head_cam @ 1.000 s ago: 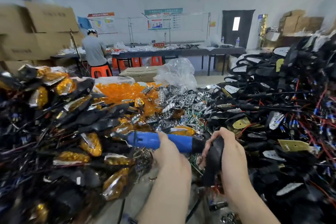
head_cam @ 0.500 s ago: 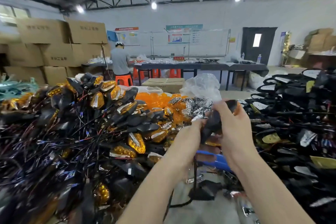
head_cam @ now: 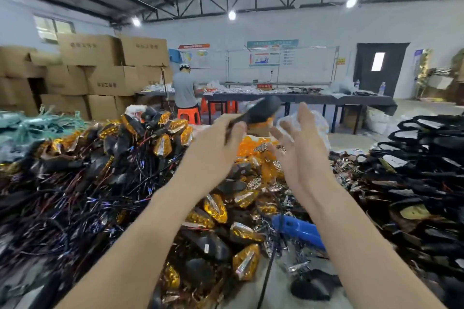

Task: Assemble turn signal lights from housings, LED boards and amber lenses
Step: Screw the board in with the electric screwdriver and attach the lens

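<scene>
Nearest to me, a grey counter [head_cam: 281,293] carries a blue-handled electric screwdriver [head_cam: 298,232] lying on its side, with a loose black plastic housing [head_cam: 311,286] just in front of it. To the left I see a heap of finished black lights with amber lenses [head_cam: 216,208], and their dark wire leads [head_cam: 75,195] spread further left. To the right lies a stack of empty black housings [head_cam: 421,183].

Above these, both forearms reach forward. My left hand [head_cam: 216,143] pinches the thin stem of a black turn signal light [head_cam: 261,110], which is raised in the air, tilted and blurred. My right hand [head_cam: 301,143] is wide, with straight fingers, just beside the light and apart from it.

Beyond the hands sits a mound of loose amber lenses [head_cam: 251,148]. Further back, a person in a grey shirt [head_cam: 184,90] stands by an orange stool [head_cam: 188,115] at a long dark counter [head_cam: 326,99]. Stacked brown cardboard boxes [head_cam: 100,65] stand at the far left.
</scene>
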Motion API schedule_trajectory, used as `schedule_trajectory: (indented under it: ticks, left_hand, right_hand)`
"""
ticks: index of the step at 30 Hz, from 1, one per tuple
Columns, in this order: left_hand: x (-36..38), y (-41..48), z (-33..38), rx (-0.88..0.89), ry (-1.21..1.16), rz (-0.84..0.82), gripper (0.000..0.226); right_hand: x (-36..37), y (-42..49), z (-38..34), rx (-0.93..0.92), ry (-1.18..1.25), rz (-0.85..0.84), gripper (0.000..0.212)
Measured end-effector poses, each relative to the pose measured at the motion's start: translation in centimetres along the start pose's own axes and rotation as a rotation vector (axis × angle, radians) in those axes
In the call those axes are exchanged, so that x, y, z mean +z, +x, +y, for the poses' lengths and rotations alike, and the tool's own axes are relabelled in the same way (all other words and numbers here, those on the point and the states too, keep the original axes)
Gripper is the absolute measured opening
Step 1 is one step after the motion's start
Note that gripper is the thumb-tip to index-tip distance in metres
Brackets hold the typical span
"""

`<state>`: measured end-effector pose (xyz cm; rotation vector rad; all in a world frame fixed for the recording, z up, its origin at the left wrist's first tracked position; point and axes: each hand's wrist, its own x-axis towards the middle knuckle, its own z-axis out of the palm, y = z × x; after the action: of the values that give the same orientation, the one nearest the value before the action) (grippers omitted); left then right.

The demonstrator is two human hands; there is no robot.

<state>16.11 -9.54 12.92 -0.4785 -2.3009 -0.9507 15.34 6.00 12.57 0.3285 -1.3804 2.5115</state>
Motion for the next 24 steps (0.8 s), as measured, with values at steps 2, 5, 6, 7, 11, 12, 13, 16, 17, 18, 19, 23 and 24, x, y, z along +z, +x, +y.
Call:
schedule_trajectory:
  ticks: [2, 5, 6, 7, 11, 12, 13, 16, 17, 18, 19, 23, 24]
  left_hand:
    - [0.0, 1.6, -3.2, -0.081, 0.171, 0.106, 0.033]
    - [0.0, 4.1, -8.3, -0.222, 0.31, 0.224, 0.04]
    - [0.1, 4.8, -9.9, -0.266, 0.346, 0.246, 0.041]
    - [0.1, 5.4, -11.3, -0.309, 0.377, 0.249, 0.04]
    - [1.2, 6.8, -14.8, -0.432, 0.452, 0.124, 0.04]
    - [1.5, 6.9, -15.4, -0.422, 0.507, 0.084, 0.038]
    - [1.7, 6.9, -15.9, -0.403, 0.569, 0.041, 0.035]
    - [2.1, 6.8, -16.5, -0.389, 0.73, -0.071, 0.034]
    - [2.2, 6.7, -16.5, -0.411, 0.754, -0.078, 0.037]
    - [2.4, 6.6, -16.3, -0.434, 0.761, -0.058, 0.041]
    - [2.7, 6.4, -16.0, -0.437, 0.758, -0.012, 0.044]
    - [5.0, 5.7, -13.1, -0.25, 0.72, 0.176, 0.039]
    - [5.9, 5.4, -12.1, -0.195, 0.68, 0.192, 0.036]
  right_hand:
    - [-1.1, 0.2, 1.2, 0.059, -0.015, 0.022, 0.042]
    - [-3.2, 0.6, 2.5, 0.091, 0.003, 0.045, 0.041]
    - [-3.9, 0.7, 2.9, 0.098, 0.001, 0.059, 0.038]
    - [-4.6, 0.8, 3.2, 0.107, -0.005, 0.076, 0.036]
    - [-7.7, 1.2, 4.0, 0.107, -0.092, 0.132, 0.022]
    - [-8.3, 1.2, 4.1, 0.101, -0.122, 0.136, 0.02]
    - [-8.8, 1.3, 4.2, 0.098, -0.138, 0.137, 0.018]
    - [-10.3, 1.5, 4.2, 0.105, -0.129, 0.164, 0.015]
    - [-10.8, 1.5, 4.3, 0.108, -0.125, 0.18, 0.015]
    - [-11.2, 1.6, 4.3, 0.116, -0.12, 0.197, 0.017]
    - [-11.6, 1.6, 4.3, 0.128, -0.111, 0.217, 0.02]
    - [-13.6, 1.3, 4.1, 0.171, -0.026, 0.32, 0.025]
    - [-14.2, 1.1, 4.1, 0.172, -0.008, 0.35, 0.025]
